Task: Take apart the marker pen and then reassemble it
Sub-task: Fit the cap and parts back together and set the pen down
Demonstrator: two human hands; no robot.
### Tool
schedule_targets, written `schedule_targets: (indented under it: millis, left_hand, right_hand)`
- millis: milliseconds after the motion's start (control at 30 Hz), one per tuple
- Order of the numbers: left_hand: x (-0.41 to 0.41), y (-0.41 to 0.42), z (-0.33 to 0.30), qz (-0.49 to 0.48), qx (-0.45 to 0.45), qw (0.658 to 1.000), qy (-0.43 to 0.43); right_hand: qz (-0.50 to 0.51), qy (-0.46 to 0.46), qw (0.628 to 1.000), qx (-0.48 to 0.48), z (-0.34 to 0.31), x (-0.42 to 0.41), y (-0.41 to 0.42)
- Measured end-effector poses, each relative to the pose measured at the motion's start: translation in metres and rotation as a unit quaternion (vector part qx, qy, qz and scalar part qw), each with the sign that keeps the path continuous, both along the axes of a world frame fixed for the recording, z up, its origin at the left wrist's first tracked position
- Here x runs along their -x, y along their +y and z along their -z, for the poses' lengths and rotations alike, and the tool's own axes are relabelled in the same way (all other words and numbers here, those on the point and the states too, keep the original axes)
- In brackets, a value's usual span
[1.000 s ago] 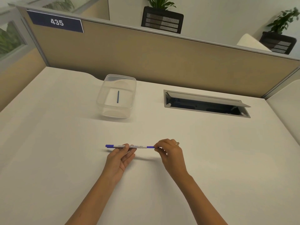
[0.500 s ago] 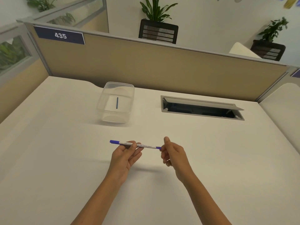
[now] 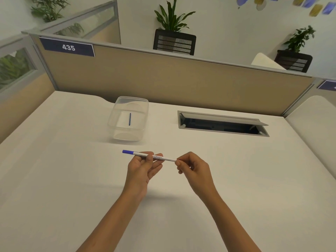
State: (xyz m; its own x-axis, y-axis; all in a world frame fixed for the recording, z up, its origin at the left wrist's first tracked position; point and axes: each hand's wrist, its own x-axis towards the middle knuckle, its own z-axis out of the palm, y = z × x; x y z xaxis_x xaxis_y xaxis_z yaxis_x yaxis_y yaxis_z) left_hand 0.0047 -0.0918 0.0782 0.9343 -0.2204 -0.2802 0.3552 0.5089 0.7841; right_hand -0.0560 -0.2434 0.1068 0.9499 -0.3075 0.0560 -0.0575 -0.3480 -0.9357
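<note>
Right hand (image 3: 193,167) regripped the marker pen (image 3: 148,155) end; left hand (image 3: 143,165) fingers hold its middle

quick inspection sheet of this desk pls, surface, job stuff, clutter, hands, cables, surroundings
surface: white desk, bare where it shows
job's things: marker pen held level above the desk, blue cap on its left end; thin blue rod lying in the clear tub
clutter: nothing seen
hands: left hand grips the pen's middle; right hand pinches its right end
cables: none seen; open cable hatch in the desk
surroundings: tan partition labelled 435, potted plants behind
</note>
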Motion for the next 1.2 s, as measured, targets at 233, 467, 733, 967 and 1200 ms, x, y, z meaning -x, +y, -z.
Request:
schedule_targets:
  millis: [233,467,733,967,1200]
  left_hand:
    - [-0.002,0.001,-0.012,0.009,-0.03,0.997,-0.07]
    - [0.002,-0.001,-0.013,-0.004,-0.042,0.997,-0.065]
    - [0.003,-0.003,-0.015,-0.016,-0.021,0.999,-0.028]
    - [0.0,-0.004,-0.022,-0.003,-0.024,0.997,-0.074]
    - [0.001,-0.011,-0.026,-0.022,-0.012,0.999,-0.023]
  right_hand:
    - [-0.052,0.132,0.975,-0.17,-0.013,-0.001,-0.012]
    - [-0.053,0.172,0.956,-0.234,-0.019,0.0,-0.012]
    - [0.011,0.059,0.998,-0.031,-0.016,0.001,-0.002]
    - [-0.008,0.091,0.982,-0.165,-0.024,-0.006,-0.008]
    - [0.022,-0.011,0.998,0.054,-0.019,-0.006,-0.005]
